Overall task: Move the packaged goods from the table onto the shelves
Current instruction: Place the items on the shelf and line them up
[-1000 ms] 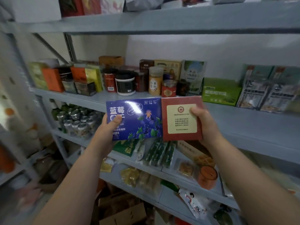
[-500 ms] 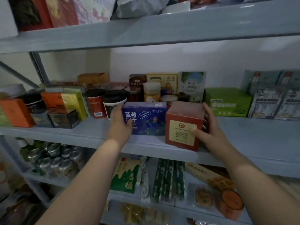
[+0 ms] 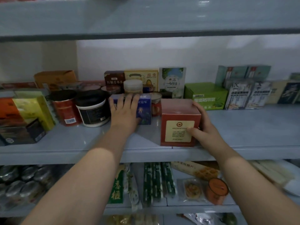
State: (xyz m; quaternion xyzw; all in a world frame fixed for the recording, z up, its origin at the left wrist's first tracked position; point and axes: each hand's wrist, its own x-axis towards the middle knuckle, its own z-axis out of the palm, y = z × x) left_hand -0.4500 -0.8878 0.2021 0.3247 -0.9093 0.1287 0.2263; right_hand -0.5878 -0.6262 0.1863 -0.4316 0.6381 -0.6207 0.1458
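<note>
My worry here is the red box (image 3: 179,122): it stands close to the front edge of the shelf (image 3: 243,127), its lower front corner nearly at the lip, and if I draw my right hand (image 3: 204,125) away carelessly, the thumb on its label face or the fingers wrapped over its far right side could drag it forward and tip it off. That hand is curled around the box's right side, cupping it but not lifting it, as the box sits flat on the shelf. The other risk, as I judge it, is at my left hand (image 3: 125,109), which lies flat and spread open over the front of the blue box (image 3: 144,111), pressing rather than gripping; a harder push could shove the box back into the small red-labelled jar (image 3: 156,103) and the pale-lidded jar (image 3: 133,86) standing right behind it, or sideways against the black-and-white tub (image 3: 92,109) touching close on its left. The blue box stands upright, set further back from the front edge than the red one, with white characters on its upper right and dark berry artwork below. The red box is a squarish carton, dull red, with a cream label bearing a small emblem and fine print too blurred to read.
</note>
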